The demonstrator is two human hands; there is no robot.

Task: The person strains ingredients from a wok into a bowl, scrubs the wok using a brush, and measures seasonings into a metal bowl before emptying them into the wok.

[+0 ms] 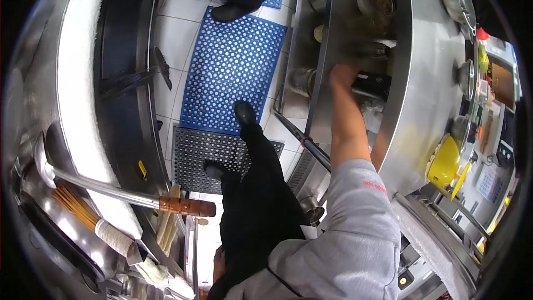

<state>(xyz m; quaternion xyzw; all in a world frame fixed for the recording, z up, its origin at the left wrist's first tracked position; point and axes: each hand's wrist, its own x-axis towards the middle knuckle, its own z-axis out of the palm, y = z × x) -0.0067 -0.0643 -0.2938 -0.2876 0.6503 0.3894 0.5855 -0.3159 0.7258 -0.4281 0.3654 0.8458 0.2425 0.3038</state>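
My right arm reaches down into an under-counter steel shelf (322,116). There my right hand (344,75) is bent at the wrist against a black object (373,85) with a small white label. The fingers are lost in the shade, so their grip does not show. A clear plastic bag or wrap (373,114) lies just below the black object, and a round container with food (376,0) stands further along the shelf. Only a sliver of my left hand (219,264) shows, low beside my black trousers; its fingers are mostly hidden.
A blue perforated mat (233,72) and a black one (186,155) cover the tiled floor. Another person's black shoe (229,12) stands ahead. A wooden-handled utensil (186,206) sticks out from the left station. On the right counter (413,94) sit metal bowls and a yellow strainer (446,161).
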